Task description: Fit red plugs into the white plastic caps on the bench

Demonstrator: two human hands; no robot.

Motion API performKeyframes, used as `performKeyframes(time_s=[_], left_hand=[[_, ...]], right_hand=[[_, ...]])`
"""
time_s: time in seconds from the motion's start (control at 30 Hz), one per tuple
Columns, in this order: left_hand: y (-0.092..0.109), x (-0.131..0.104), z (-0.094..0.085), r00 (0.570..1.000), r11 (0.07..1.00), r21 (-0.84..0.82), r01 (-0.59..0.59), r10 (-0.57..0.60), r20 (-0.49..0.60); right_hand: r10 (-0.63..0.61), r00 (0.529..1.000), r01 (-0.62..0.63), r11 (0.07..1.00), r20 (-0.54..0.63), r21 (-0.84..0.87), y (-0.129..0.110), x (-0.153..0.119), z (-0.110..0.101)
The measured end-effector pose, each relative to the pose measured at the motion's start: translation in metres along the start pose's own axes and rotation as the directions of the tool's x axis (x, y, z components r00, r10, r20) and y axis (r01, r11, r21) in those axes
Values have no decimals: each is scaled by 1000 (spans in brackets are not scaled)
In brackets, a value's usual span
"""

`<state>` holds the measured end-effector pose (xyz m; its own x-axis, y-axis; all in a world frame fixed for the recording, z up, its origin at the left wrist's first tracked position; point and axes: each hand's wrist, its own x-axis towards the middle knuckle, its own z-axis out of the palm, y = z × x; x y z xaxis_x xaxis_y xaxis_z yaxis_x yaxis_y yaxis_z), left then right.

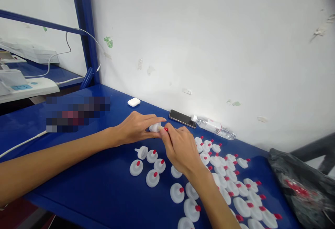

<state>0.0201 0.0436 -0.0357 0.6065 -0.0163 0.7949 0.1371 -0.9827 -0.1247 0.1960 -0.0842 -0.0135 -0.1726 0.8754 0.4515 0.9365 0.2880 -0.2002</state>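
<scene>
Above the blue table, my left hand (pixel 136 126) grips a small white plastic funnel (pixel 155 127) by its wide end, between thumb and fingers. My right hand (pixel 180 145) pinches a red cap (pixel 165 129) at the tip of that funnel's spout. How far the cap sits on the spout is hidden by my fingers. Below my hands, one funnel without a cap (pixel 142 152) lies on its side. Close by, several funnels rest wide end down with red caps on their spouts, such as the capped funnel (pixel 136 168).
Many capped funnels (pixel 242 206) cover the right of the blue table (pixel 104 187). Along the wall lie a white earphone case (pixel 134 102), a phone (pixel 182 118) and a plastic bottle (pixel 214 127). A black bag (pixel 293 173) with red pieces stands right; a power strip (pixel 31 86) sits left.
</scene>
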Motion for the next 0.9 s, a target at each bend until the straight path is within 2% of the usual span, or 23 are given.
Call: performKeyframes(time_s=[0.13,0.3,0.43,0.53,0.6,0.67,0.77,0.83,0.9], left_hand=[[3,1,-1,1000,1000,-2,-24,24,10],[4,1,0,999,1000,-8,-13,14,52],[6,3,-1,999,999,-41,13,-11,47],[10,8,-3,998,990,-132,57,-54,21],[14,13,-6,992,960,-250,126,-126,17],[19,18,-9,965,886,-386,258,-251,69],[25,22,-11,870,685,-542,487,-435,231],[28,23,-9,812,545,-616,569,-490,316],[30,23,-7,772,396,-693,603,-509,381]], right_hand=[[47,999,-45,984,-9,171,-1,1,0],[82,996,-94,921,46,378,0,2,0],[84,996,-93,893,40,439,2,4,1],[58,997,-72,880,43,469,5,6,-1],[49,997,-77,845,67,530,6,7,-3],[54,995,-91,800,80,593,5,9,-6],[59,998,-70,788,38,612,-1,10,-6],[60,998,-47,815,-3,577,-5,11,-4],[73,997,-49,840,-23,540,-7,11,-1]])
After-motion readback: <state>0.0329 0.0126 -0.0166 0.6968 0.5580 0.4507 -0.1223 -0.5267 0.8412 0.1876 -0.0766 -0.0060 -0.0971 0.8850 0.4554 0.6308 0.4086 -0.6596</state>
